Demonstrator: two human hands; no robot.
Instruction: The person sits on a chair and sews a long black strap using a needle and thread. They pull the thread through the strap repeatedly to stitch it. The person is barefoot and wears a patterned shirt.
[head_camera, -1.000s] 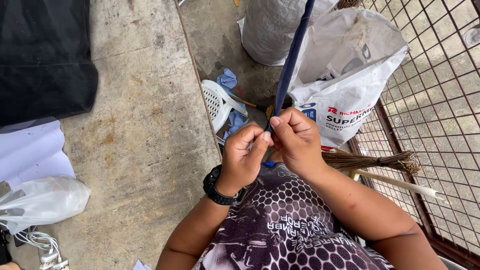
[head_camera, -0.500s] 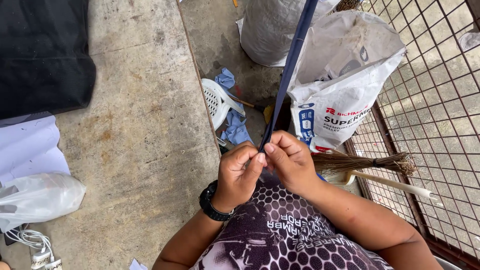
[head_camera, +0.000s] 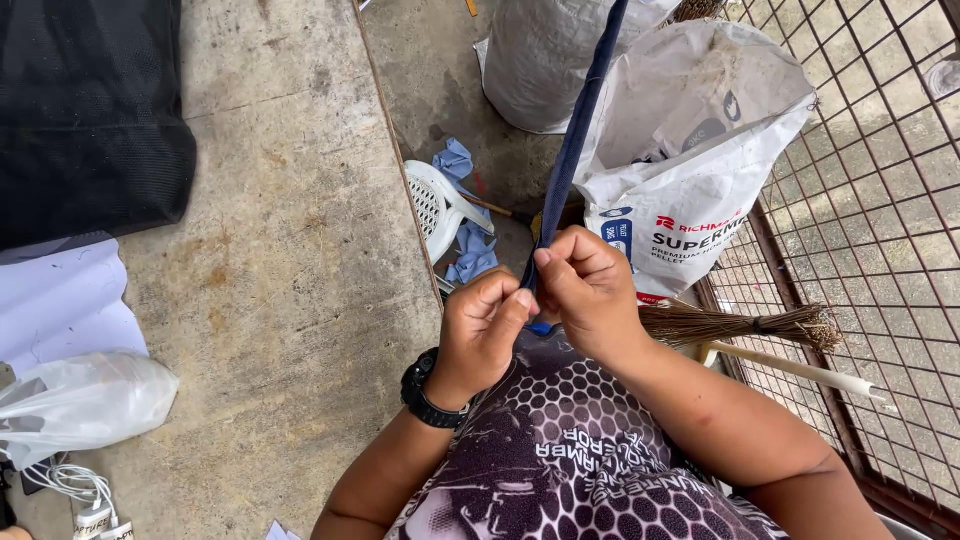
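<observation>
Blue strap (head_camera: 575, 150) — pinched by both hands.

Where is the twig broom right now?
In the head view, the twig broom lies low on the right, beside the wire mesh panel, just below the white printed sack and to the right of the right hand.

Black wristwatch (head_camera: 425, 392) — dark, honeycomb-patterned printed shirt (head_camera: 570, 450)

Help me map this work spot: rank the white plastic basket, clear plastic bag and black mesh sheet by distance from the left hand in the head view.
From the left hand:
1. White plastic basket, just up-left, by the blue rags.
2. Clear plastic bag, far left on the concrete.
3. Black mesh sheet, top-left corner.
</observation>
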